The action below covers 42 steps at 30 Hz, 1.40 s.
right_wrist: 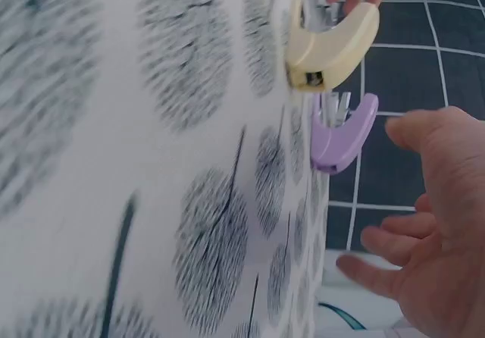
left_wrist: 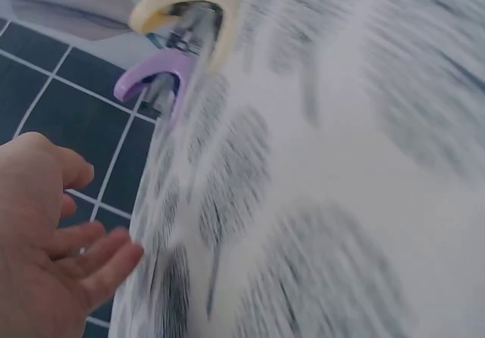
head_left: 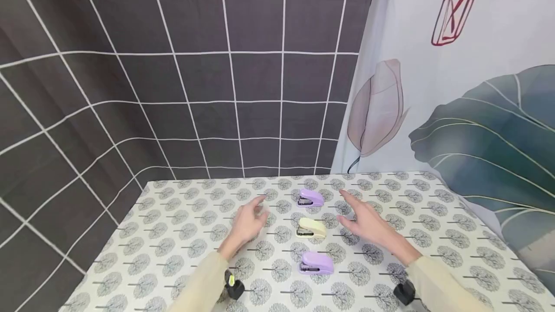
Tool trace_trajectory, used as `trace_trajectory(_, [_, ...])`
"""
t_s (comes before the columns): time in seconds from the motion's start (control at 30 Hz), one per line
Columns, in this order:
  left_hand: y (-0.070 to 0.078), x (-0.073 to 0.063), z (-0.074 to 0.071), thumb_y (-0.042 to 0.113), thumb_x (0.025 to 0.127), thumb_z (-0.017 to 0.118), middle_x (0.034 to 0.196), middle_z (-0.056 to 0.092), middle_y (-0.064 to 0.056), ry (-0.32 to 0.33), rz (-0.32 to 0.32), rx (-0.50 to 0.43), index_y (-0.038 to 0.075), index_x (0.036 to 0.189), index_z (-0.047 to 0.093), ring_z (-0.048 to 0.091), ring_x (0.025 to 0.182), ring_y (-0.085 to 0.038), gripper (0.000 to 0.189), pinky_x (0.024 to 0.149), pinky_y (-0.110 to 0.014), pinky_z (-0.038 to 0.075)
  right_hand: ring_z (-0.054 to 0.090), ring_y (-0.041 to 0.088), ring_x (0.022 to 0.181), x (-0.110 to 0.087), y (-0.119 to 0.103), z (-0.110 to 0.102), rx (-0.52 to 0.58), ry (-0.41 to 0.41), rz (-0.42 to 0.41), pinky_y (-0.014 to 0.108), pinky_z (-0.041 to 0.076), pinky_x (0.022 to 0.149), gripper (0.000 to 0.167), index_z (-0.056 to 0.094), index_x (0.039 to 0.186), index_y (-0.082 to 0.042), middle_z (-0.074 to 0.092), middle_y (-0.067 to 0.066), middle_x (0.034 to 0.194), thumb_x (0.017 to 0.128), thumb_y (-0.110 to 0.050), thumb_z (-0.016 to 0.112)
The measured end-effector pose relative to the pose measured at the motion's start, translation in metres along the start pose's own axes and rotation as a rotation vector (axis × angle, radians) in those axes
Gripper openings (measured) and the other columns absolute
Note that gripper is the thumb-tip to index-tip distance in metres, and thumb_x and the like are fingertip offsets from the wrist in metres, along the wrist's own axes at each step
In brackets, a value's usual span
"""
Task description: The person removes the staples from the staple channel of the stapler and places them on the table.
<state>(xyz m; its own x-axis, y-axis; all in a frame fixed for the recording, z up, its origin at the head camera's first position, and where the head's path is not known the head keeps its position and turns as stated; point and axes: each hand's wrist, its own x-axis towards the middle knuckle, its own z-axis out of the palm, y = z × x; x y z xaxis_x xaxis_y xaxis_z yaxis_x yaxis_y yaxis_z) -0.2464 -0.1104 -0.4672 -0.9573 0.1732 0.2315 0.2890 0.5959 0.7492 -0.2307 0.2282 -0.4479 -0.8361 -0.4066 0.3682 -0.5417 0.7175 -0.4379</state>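
Three small staplers stand in a column on the patterned cloth: a purple one (head_left: pixel 311 197) at the back, a cream one (head_left: pixel 311 228) in the middle, and another purple one (head_left: pixel 317 263) at the front. To their left hovers my left hand (head_left: pixel 249 221), fingers loosely bent and holding nothing. My right hand (head_left: pixel 366 221) is on the other side, thumb and fingers spread apart, also holding nothing. In the right wrist view the cream stapler (right_wrist: pixel 331 48) and back purple stapler (right_wrist: pixel 343 135) show beyond the thumb. The left wrist view is blurred.
A table covered with a white tree-print cloth (head_left: pixel 182 240) spreads under both hands. Behind it hangs a dark cloth with a white grid (head_left: pixel 256 78). A white curtain with leaf and flower prints (head_left: pixel 416 85) hangs at the right.
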Motion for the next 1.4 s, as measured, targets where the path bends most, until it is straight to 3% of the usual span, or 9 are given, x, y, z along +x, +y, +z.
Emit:
trace_trajectory(0.07, [0.002,0.01,0.007,0.006,0.092,0.064,0.124,0.064,-0.023,0.022,0.001,-0.06,-0.002,0.136,0.056,0.067,0.104,-0.035,0.045,0.088,-0.046,0.054,0.068,0.034,0.07,0.008,0.0,0.005,0.063,0.036,-0.017,0.039,0.058,0.07,0.066,0.04,0.142,0.013,0.065,0.03,0.108,0.09,-0.01,0.072])
trace_trajectory(0.17, [0.003,0.022,0.018,-0.002,0.088,0.065,0.117,0.066,-0.02,0.031,-0.016,-0.148,-0.004,0.13,0.06,0.068,0.098,-0.032,0.043,0.083,-0.039,0.056,0.071,0.033,0.087,0.018,0.001,0.013,0.123,0.092,-0.06,0.037,0.058,0.074,0.051,0.05,0.133,0.013,0.069,0.026,0.108,0.088,0.0,0.071])
trace_trajectory(0.27, [0.003,0.031,0.031,-0.005,0.084,0.067,0.11,0.067,-0.019,0.028,-0.032,-0.19,-0.006,0.126,0.062,0.068,0.094,-0.03,0.042,0.079,-0.033,0.056,0.07,0.025,0.079,0.025,0.003,0.019,0.209,0.099,-0.078,0.029,0.058,0.07,0.042,0.055,0.126,0.014,0.072,0.02,0.096,0.086,0.008,0.067])
trace_trajectory(0.47, [0.005,0.042,0.047,-0.004,0.081,0.071,0.105,0.068,-0.014,0.05,-0.04,-0.182,-0.002,0.12,0.067,0.067,0.086,-0.023,0.039,0.076,-0.031,0.056,0.068,0.023,0.082,0.038,0.006,0.032,0.271,0.078,-0.032,0.027,0.057,0.072,0.038,0.059,0.123,0.011,0.071,0.016,0.097,0.087,0.007,0.068])
trace_trajectory(0.63, [0.008,0.049,0.054,-0.004,0.078,0.073,0.108,0.068,-0.013,0.03,-0.059,-0.179,0.0,0.117,0.068,0.066,0.085,-0.02,0.039,0.076,-0.032,0.055,0.066,0.032,0.091,0.05,0.005,0.037,0.277,0.077,0.038,0.032,0.057,0.074,0.04,0.06,0.123,0.008,0.066,0.022,0.107,0.083,0.008,0.07])
trace_trajectory(0.83, [0.01,0.058,0.066,-0.004,0.079,0.075,0.114,0.065,-0.013,-0.035,-0.065,-0.208,-0.001,0.119,0.066,0.063,0.083,-0.018,0.042,0.075,-0.029,0.054,0.06,0.046,0.104,0.065,0.001,0.039,0.217,0.021,0.049,0.054,0.052,0.085,0.048,0.058,0.127,0.006,0.06,0.028,0.117,0.081,0.008,0.072])
trace_trajectory(1.0, [0.012,0.062,0.075,-0.005,0.078,0.076,0.115,0.066,-0.01,-0.053,-0.093,-0.231,0.004,0.119,0.068,0.061,0.075,-0.013,0.043,0.063,-0.026,0.053,0.058,0.04,0.1,0.076,-0.002,0.044,0.211,-0.03,0.04,0.055,0.05,0.084,0.047,0.059,0.126,0.002,0.061,0.023,0.11,0.081,0.006,0.072])
trace_trajectory(1.2, [0.016,0.066,0.082,-0.002,0.078,0.079,0.111,0.068,-0.007,-0.047,-0.062,-0.163,0.006,0.118,0.07,0.059,0.069,-0.009,0.041,0.061,-0.025,0.051,0.05,0.027,0.087,0.084,-0.004,0.049,0.219,-0.061,0.064,0.041,0.044,0.074,0.042,0.062,0.119,-0.003,0.056,0.014,0.097,0.08,0.006,0.072])
trace_trajectory(1.4, [0.015,0.07,0.085,0.007,0.078,0.082,0.102,0.07,0.0,-0.044,-0.068,-0.057,0.011,0.114,0.073,0.056,0.065,-0.006,0.037,0.062,-0.026,0.047,0.048,0.024,0.085,0.09,-0.004,0.053,0.209,-0.101,0.09,0.039,0.045,0.073,0.04,0.064,0.117,-0.007,0.055,0.012,0.096,0.081,0.009,0.069])
